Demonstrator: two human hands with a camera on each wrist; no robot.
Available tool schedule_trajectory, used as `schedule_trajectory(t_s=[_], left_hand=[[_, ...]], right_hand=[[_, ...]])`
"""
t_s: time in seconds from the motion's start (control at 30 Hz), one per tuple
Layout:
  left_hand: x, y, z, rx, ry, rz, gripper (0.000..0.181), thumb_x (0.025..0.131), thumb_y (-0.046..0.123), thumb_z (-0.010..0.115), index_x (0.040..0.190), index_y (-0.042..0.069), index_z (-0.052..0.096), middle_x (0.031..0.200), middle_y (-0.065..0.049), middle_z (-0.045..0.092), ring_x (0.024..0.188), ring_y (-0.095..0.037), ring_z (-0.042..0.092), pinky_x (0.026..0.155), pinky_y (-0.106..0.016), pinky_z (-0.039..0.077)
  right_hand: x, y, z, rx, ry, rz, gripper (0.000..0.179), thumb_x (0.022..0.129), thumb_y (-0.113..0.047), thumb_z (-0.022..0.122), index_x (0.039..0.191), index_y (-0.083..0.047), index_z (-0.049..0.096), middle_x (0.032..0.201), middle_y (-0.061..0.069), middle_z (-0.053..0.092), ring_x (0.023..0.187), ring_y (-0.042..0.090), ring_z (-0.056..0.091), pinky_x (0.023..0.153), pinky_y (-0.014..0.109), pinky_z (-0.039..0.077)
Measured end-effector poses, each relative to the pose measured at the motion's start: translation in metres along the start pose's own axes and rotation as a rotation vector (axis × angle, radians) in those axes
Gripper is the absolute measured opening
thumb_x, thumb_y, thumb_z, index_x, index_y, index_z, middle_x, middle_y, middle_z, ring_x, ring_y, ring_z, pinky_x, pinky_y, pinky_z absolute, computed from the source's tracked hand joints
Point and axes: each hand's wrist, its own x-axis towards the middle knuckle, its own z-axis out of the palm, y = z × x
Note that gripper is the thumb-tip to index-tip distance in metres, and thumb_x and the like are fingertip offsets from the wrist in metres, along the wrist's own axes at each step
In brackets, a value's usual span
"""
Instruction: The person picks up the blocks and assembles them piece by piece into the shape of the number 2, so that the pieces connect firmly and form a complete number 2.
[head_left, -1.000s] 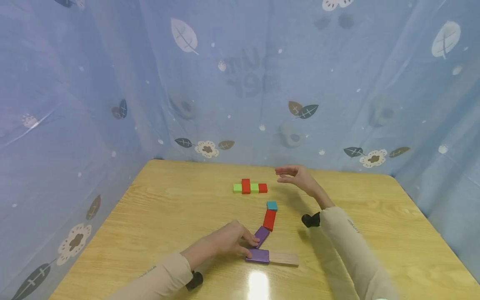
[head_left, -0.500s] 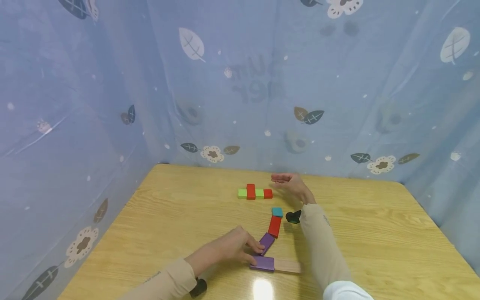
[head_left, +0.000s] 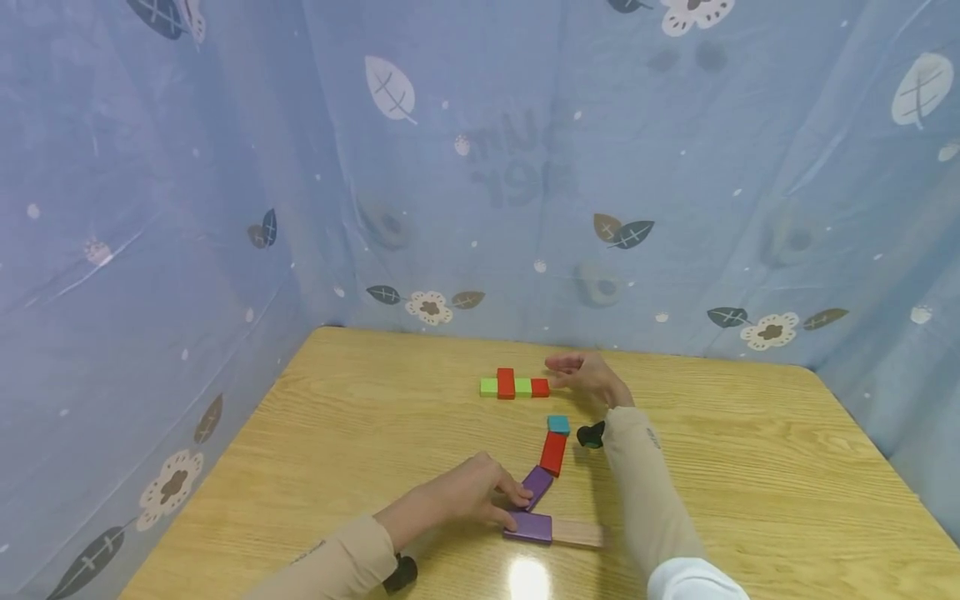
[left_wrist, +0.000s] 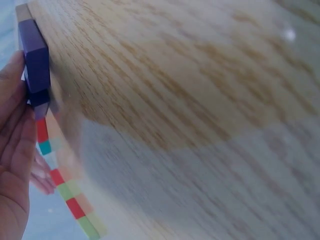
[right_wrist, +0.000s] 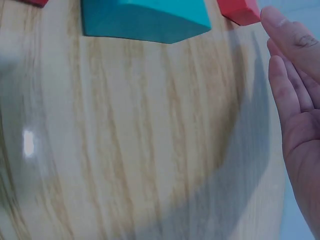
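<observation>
My left hand [head_left: 480,492] reaches over two purple blocks, its thumb at the left end of the lower purple block [head_left: 530,528] and its fingertips on the slanted purple block [head_left: 537,483]. In the left wrist view the thumb lies against the side of a purple block [left_wrist: 36,57]. My right hand [head_left: 588,375] holds nothing. Its fingers extend to the left, thumb tip right by the red end block [head_left: 540,387] of the far row. That row also has green blocks [head_left: 489,387] and a longer red block [head_left: 506,383] set crosswise. In the right wrist view the right fingers [right_wrist: 285,90] look straight.
A plain wooden block [head_left: 577,533] continues the lower purple block to the right. A red block [head_left: 553,453] and a teal block [head_left: 558,425] lead from the slanted purple one toward the far row. A blue patterned curtain [head_left: 450,167] hangs behind the wooden table [head_left: 360,417].
My right hand has come left and closer to the red end block of the far row. The left hand stays at the purple blocks. The head view has shifted slightly.
</observation>
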Motion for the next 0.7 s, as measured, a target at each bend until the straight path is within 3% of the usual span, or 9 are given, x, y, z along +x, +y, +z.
schedule_trajectory(t_s=[0.2, 0.3, 0.47, 0.7], left_hand=[[0.001, 0.001, 0.002, 0.001, -0.002, 0.008, 0.034, 0.077, 0.026, 0.079, 0.108, 0.012, 0.073, 0.113, 0.004, 0.068, 0.106, -0.005, 0.061, 0.093, -0.015, 0.045], [0.001, 0.001, 0.002, 0.002, -0.004, 0.004, 0.034, 0.077, 0.026, 0.079, 0.107, 0.012, 0.073, 0.112, 0.004, 0.068, 0.106, -0.005, 0.062, 0.092, -0.015, 0.046], [0.000, 0.001, -0.002, 0.011, -0.003, -0.024, 0.035, 0.076, 0.026, 0.080, 0.108, 0.013, 0.073, 0.113, 0.004, 0.068, 0.106, -0.006, 0.062, 0.093, -0.017, 0.046], [0.001, 0.001, -0.001, -0.020, -0.010, -0.024, 0.034, 0.077, 0.024, 0.079, 0.108, 0.011, 0.073, 0.112, 0.003, 0.068, 0.106, -0.005, 0.062, 0.091, -0.014, 0.046]], right_hand=[[-0.002, 0.003, 0.002, 0.045, -0.060, -0.014, 0.051, 0.083, 0.013, 0.066, 0.130, 0.016, 0.047, 0.134, 0.030, 0.049, 0.128, 0.040, 0.044, 0.106, 0.042, 0.037], [-0.001, 0.001, 0.002, 0.017, -0.072, -0.010, 0.052, 0.082, 0.011, 0.067, 0.130, 0.015, 0.048, 0.133, 0.029, 0.051, 0.126, 0.040, 0.047, 0.105, 0.041, 0.040], [0.001, -0.008, 0.008, -0.108, -0.083, -0.024, 0.051, 0.080, 0.004, 0.073, 0.127, 0.011, 0.054, 0.127, 0.024, 0.058, 0.118, 0.036, 0.055, 0.101, 0.041, 0.044], [0.001, -0.012, 0.014, -0.318, -0.047, -0.034, 0.030, 0.079, -0.002, 0.077, 0.106, 0.005, 0.065, 0.101, 0.015, 0.067, 0.091, 0.021, 0.061, 0.085, 0.034, 0.051]])
